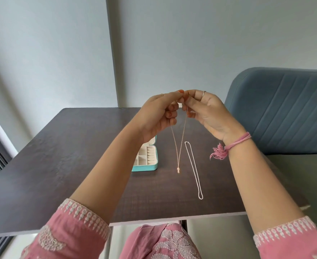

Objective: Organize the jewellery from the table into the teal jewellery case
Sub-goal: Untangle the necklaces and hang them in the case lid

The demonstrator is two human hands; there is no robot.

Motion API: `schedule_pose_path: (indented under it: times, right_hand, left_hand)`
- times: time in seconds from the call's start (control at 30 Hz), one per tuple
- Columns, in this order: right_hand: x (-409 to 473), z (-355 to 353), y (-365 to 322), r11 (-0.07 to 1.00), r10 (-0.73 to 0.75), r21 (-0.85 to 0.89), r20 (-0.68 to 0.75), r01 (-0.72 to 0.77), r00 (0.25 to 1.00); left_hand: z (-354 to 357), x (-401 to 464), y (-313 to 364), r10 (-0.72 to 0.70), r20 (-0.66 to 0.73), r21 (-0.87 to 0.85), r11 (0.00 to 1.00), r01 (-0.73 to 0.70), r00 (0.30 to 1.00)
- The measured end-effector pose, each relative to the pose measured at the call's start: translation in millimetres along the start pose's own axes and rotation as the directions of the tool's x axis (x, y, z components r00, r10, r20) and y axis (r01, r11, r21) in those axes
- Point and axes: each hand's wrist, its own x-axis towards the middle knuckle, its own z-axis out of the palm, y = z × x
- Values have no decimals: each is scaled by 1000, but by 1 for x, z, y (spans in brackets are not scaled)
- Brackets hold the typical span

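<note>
While both forearms are reaching out over the near edge of the dark table (64,165), a silver chain (194,170) is lying nearest the body, stretched out on the wood with its long axis running away from the person, under the right forearm. Just left of it, a rose-gold necklace (180,139) is hanging as a narrow loop, its small pendant (178,170) dangling at the bottom, whether just above the table or grazing it is hard to tell. Left again, the teal jewellery case (146,159) is sitting open, cream compartments showing, partly hidden behind the left wrist. Higher and farther out, the left hand (158,116) and right hand (208,114) are meeting fingertip to fingertip, each pinching the top of the necklace, probably at its clasp, though that part is too small to make out. So the chain is hanging straight down from the grip, and the case is lying down and to the left of it, closer to the left hand; lowering it there looks like the natural next move.
</note>
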Motion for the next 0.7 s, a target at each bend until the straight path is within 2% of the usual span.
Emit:
schedule_pose_path:
  times: [0.17, 0.4, 0.5, 0.7]
  right_hand:
    - [-7, 8, -6, 989, 13, 145, -22, -9, 1000]
    - [-20, 20, -1, 916, 80, 394, 1, -74, 997]
    - [-29, 24, 7, 914, 102, 393, 17, -100, 995]
    - [-45, 31, 22, 954, 125, 278, -20, -115, 992]
  left_hand:
    - [4, -2, 6, -8, -11, -21, 1000, 8, 1000]
    - [4, -1, 11, 23, -58, -214, 976, -35, 998]
    - [1, -2, 12, 50, -101, -264, 962, -75, 994]
    - [-3, -6, 15, 82, -123, -380, 917, -123, 989]
